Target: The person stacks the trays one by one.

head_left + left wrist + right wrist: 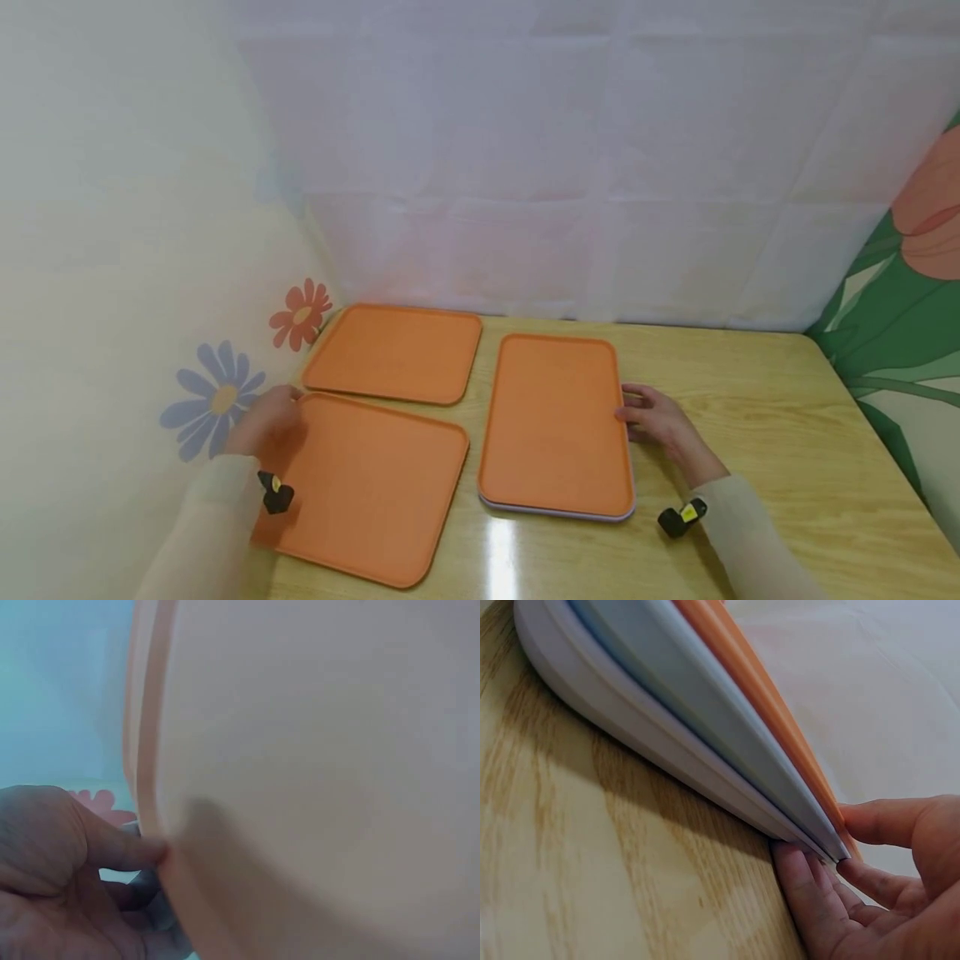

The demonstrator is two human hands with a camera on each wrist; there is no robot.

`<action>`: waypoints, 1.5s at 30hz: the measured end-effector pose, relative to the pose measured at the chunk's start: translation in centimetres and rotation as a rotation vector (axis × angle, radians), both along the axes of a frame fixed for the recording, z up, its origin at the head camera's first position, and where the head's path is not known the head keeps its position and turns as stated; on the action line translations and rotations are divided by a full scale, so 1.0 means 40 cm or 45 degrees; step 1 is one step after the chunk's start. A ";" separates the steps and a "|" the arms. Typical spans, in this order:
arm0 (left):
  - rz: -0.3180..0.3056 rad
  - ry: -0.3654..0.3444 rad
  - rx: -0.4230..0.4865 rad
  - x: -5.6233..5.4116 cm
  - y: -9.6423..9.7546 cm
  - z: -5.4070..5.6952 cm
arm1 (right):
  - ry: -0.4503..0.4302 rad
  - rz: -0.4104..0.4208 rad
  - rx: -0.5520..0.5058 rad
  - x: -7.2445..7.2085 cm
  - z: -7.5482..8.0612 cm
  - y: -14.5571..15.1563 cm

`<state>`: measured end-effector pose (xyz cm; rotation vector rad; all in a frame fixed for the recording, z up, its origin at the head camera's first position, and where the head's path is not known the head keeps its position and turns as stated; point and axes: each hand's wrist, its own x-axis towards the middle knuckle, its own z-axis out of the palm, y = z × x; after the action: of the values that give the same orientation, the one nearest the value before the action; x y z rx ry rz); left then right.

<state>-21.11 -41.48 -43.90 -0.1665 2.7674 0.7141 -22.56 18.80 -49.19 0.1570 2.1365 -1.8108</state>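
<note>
My left hand grips an orange tray at its far left corner, thumb on the rim and fingers beneath, as the left wrist view shows. To the right stands a stack of trays with its long side pointing away from me. Its top tray is orange, over a blue-grey tray and a pale lilac tray. At the stack's right side is my right hand, the thumb against the orange rim and the other fingers at the edges below.
Another orange tray lies at the back left of the wooden table. A white cloth hangs behind the table. On the left, a wall with painted flowers stands close to my left arm.
</note>
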 end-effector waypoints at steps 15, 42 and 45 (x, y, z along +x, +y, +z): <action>0.007 -0.203 0.349 0.007 -0.050 0.062 | 0.007 0.024 -0.009 0.001 0.010 0.000; 0.080 -0.013 0.823 0.043 -0.038 0.047 | 0.017 0.008 -0.017 0.008 0.002 0.003; 0.084 0.037 0.878 0.047 -0.005 0.039 | 0.022 0.031 -0.034 0.010 0.005 0.006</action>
<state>-19.21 -41.70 -42.36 -0.1003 2.3754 1.6318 -22.15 19.04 -49.01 0.1093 2.1158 -1.8320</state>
